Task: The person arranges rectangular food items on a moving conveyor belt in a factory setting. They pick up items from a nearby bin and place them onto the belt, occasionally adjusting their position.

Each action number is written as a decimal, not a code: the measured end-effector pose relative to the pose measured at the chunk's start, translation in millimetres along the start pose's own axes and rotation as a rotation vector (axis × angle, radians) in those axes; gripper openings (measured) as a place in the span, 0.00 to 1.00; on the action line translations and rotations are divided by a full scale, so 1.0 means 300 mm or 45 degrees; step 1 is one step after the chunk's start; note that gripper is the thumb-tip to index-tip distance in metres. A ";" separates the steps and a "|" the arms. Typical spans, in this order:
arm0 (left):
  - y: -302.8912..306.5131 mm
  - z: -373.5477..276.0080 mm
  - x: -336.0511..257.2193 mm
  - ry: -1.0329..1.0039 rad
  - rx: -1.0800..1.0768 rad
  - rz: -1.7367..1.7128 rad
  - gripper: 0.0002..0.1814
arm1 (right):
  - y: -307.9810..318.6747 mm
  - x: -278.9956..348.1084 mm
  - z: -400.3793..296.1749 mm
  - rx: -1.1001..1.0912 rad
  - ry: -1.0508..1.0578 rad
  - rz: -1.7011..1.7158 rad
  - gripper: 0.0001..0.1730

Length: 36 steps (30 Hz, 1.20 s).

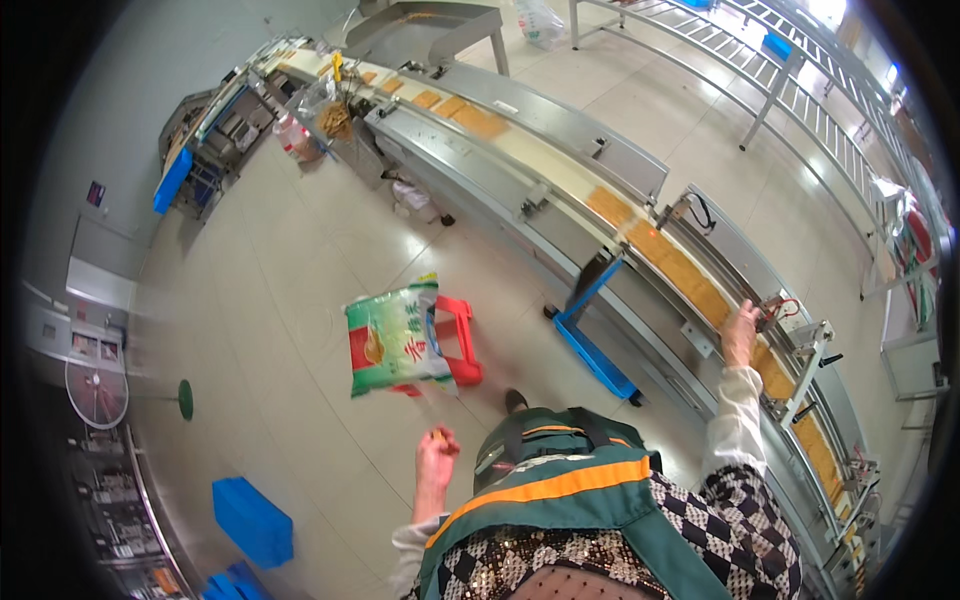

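My left hand (436,459) is curled in front of the apron, over the floor. A small brown piece (438,434), perhaps a bit of cracker, shows between its fingers. To the right, my right hand (739,335) reaches over the conveyor belt (551,154) and touches or hovers just above a row of flat golden crackers (679,264). Whether its fingers grip a cracker is hidden. More crackers (817,457) lie in line farther down the belt. A small red light spot falls on the row above my right hand.
A green-and-white printed bag (397,337) rests on a red plastic stool (466,341). Beside the conveyor stands a blue metal-like frame (596,360). Metal brackets (806,367) with black handles rise over the belt. A blue bin (253,521) sits at lower left; roller racks (675,45) stand beyond.
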<state>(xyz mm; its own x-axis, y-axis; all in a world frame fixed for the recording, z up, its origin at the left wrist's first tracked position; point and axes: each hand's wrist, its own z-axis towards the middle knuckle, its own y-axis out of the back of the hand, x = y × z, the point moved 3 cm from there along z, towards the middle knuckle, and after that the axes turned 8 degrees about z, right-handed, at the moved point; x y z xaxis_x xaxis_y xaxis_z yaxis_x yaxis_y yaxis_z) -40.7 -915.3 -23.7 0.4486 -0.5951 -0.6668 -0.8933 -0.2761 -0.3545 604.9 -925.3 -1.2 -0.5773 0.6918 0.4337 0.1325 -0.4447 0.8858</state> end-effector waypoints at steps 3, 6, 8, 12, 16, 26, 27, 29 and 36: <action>-0.317 0.213 -0.331 -0.106 0.342 0.222 0.20 | 0.090 0.148 -0.045 -0.042 0.114 -0.046 0.22; -0.698 0.307 -0.494 0.057 0.744 0.618 0.17 | 0.315 0.487 -0.134 -0.277 0.284 0.186 0.24; -0.913 0.337 -0.468 0.317 1.196 0.568 0.24 | 0.353 0.781 -0.216 -0.104 0.392 0.717 0.26; -1.137 0.416 -0.424 0.582 1.287 0.352 0.27 | 0.079 1.218 -0.328 0.490 0.710 1.320 0.22; -1.097 0.701 -0.461 0.692 1.268 0.030 0.22 | -0.224 1.269 -0.101 0.798 -0.091 2.005 0.15; -1.185 0.923 -0.722 0.402 0.945 0.504 0.24 | -0.546 1.122 0.292 -0.169 -0.136 0.555 0.21; -1.186 0.936 -0.714 0.435 0.922 0.559 0.23 | -0.508 1.099 0.281 -0.244 -0.085 0.604 0.21; -1.215 0.970 -0.709 0.511 1.088 0.536 0.22 | -0.335 1.153 0.253 -0.317 -0.079 0.762 0.20; -1.322 1.043 -0.701 0.795 1.334 0.814 0.23 | -0.509 1.342 0.182 0.237 -0.279 1.219 0.24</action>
<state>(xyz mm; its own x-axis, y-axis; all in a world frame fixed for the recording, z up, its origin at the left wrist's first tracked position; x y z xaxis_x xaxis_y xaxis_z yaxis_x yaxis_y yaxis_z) 227.6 -444.5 52.0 -0.3643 -0.7162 -0.5953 -0.3752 0.6979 -0.6100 396.3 -547.7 47.1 -0.0023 0.1861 0.9825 0.5989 -0.7866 0.1504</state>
